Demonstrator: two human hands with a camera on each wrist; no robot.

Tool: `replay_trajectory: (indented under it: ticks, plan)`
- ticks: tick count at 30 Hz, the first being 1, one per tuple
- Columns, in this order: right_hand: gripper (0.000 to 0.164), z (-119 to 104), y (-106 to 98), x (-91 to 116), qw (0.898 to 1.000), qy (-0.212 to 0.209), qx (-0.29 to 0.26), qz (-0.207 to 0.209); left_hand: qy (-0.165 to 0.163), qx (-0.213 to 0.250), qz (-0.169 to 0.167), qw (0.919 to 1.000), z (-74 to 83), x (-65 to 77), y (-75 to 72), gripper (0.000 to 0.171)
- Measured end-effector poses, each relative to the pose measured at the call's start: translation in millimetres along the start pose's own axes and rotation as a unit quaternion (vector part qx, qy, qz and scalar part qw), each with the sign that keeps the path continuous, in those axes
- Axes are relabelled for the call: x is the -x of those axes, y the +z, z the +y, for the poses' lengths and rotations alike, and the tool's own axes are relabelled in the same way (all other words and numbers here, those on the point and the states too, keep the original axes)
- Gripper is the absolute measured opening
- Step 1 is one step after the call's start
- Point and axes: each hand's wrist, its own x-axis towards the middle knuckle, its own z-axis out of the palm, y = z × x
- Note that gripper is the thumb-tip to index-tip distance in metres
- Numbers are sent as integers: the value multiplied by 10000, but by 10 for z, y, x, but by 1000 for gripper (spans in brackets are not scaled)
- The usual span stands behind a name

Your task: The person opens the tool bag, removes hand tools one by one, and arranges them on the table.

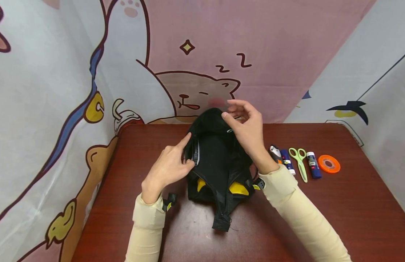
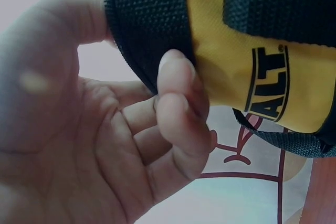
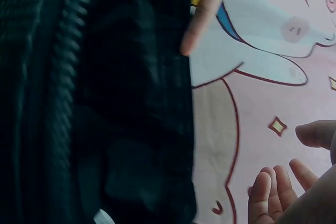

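Note:
A black and yellow zippered bag [image 1: 215, 156] stands on the table with its mouth unzipped and its dark inside showing. In the left wrist view its yellow side [image 2: 226, 51] bears the black letters "ALT". My left hand [image 1: 168, 165] pinches the bag's left rim, thumb inside by the zip teeth and fingers outside on the black edge [image 2: 152, 24]. Beside the upper right of the mouth, my right hand [image 1: 248, 125] hovers with loosely bent fingers, and the right wrist view shows it [image 3: 283, 187] apart from the bag, holding nothing.
Right of the bag lie an orange and black cutter [image 1: 276, 153], a glue stick [image 1: 287, 162], pale green scissors [image 1: 300, 165], another glue stick [image 1: 313, 165] and an orange ring-shaped roll [image 1: 329, 164]. A cartoon-printed cloth [image 1: 271, 54] hangs behind the brown table [image 1: 124, 203].

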Motion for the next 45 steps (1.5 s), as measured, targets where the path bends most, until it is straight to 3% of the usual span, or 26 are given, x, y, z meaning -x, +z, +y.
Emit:
replay_trajectory:
  ticks: [13,22,33,45]
  plan:
    - [39,278,400,87,9942,68,798,-711,-26,2,-56,10000,-6,-22,-10,88]
    - [37,429,458,138,9868,226,1073,-1188,-37,5,-124,9999,17,-26,-12,88]
    - [41,671,573,178,9669,669,1662,-1818,11,-74,-90,9999,17,-17,-1,86]
    - [44,892,676,202,9540,895,1985,-2060,-132,-3,-209,9997,30,-12,-9,89]
